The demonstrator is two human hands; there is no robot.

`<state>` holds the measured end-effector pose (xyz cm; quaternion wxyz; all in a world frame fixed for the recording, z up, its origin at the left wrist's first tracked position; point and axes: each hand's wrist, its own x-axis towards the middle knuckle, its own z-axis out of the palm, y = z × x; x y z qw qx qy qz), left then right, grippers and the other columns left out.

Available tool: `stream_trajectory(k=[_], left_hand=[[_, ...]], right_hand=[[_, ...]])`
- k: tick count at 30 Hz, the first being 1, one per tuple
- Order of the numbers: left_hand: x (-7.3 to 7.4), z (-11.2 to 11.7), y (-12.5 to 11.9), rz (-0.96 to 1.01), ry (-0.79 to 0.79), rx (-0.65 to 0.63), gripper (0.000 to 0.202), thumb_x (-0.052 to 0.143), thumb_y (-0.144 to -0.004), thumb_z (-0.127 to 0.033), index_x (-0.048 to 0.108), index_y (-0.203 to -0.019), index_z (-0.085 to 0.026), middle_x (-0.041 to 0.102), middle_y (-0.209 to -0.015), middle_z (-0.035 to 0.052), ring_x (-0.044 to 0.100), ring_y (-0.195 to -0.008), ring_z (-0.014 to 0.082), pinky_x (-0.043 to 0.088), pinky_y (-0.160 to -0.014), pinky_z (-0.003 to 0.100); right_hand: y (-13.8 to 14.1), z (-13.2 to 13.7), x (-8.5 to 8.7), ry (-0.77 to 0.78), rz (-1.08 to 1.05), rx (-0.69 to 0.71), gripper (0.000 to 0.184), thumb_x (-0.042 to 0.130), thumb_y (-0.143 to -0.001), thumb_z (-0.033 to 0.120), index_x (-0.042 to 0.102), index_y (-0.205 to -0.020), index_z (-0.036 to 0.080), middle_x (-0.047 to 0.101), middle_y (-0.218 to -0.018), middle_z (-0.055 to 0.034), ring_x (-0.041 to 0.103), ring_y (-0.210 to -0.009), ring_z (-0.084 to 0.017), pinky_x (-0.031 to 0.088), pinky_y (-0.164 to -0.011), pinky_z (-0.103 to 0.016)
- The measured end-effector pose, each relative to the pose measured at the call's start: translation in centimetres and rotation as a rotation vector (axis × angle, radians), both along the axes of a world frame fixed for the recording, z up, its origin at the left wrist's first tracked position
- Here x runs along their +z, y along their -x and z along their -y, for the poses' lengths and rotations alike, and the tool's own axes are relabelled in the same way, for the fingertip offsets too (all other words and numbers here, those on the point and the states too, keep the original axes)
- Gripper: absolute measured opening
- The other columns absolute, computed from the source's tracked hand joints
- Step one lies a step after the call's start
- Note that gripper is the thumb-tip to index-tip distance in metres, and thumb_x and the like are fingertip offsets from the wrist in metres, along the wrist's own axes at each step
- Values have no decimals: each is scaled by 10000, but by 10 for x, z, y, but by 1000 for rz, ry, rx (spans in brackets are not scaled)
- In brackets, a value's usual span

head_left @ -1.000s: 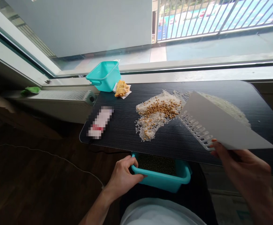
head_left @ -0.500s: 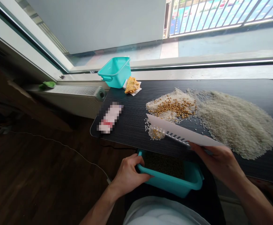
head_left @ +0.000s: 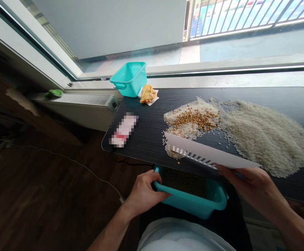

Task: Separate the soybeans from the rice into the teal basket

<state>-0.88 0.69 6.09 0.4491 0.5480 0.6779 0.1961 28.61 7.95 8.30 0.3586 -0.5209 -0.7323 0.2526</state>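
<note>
My left hand (head_left: 146, 190) grips the left rim of a teal plastic bin (head_left: 191, 202) below the table's front edge. Small dark grains (head_left: 184, 181) lie inside the bin. In my right hand (head_left: 253, 179) is a flat white strip with a row of slots (head_left: 206, 150), held slanting on edge over the table. Its far end stands at a small heap of rice and yellow beans (head_left: 171, 151), partly hidden behind it. One loose bean (head_left: 178, 162) lies near the table edge. Behind the strip is a pile of rice mixed with soybean-like yellow beans (head_left: 193, 118).
A large rice heap (head_left: 269, 136) covers the right of the black table (head_left: 146, 129). At the back left stand a second teal bin (head_left: 131, 82) and a folded yellow cloth (head_left: 148, 94) on white paper. A blurred-out pink-white item (head_left: 124, 130) lies at left, near a radiator (head_left: 84, 101).
My right hand has drawn the slotted strip slightly toward me and the table's front edge. A loose bean now shows in front of the small heap. My left hand stays on the bin.
</note>
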Motion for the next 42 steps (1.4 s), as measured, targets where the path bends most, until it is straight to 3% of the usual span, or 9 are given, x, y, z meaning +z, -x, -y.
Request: stream_trajectory(k=[6,11,18,29,38,42], left_hand=[[-3,2,1,17,-14,-6,291,803,-625,-201,512,-609,-194,484,-677,-56,467,-658,109,316,-610,262],[-7,3,3,40,-41,-22,307,800,-653,-230,497,-616,-198,487,-682,-50,462,-664,114,317,-618,268],[-1,1,2,1,-25,-2,282,808,-631,-208,526,-619,-197,474,-672,-58,461,-648,109,311,-603,262],[-3,1,12,-19,-55,34,276,821,-633,-212,546,-618,-190,497,-675,-58,466,-642,105,324,-594,250],[-2,3,23,-26,-87,72,265,833,-634,-217,571,-617,-185,504,-662,-64,471,-627,101,321,-582,241],[-2,3,25,-27,-86,90,268,845,-634,-241,583,-626,-187,493,-653,-68,459,-613,98,307,-572,240]], right_hand=[[-17,9,-4,20,23,-30,421,674,-861,669,855,-719,317,821,-663,-4,756,-521,-246,651,-532,-331],[-26,20,-8,74,3,45,383,686,-873,638,892,-832,319,827,-680,-18,755,-526,-241,677,-613,-333],[-8,10,4,79,-11,-55,459,697,-837,679,845,-673,276,791,-602,-35,727,-499,-232,609,-499,-310],[-2,4,8,131,28,-17,547,666,-826,756,813,-628,267,781,-584,-30,715,-483,-212,571,-467,-292],[6,3,-1,66,-2,71,370,681,-882,595,798,-664,320,815,-675,18,752,-551,-209,598,-500,-289],[1,2,-2,82,9,60,365,693,-864,618,809,-684,322,807,-655,24,737,-530,-217,605,-499,-312]])
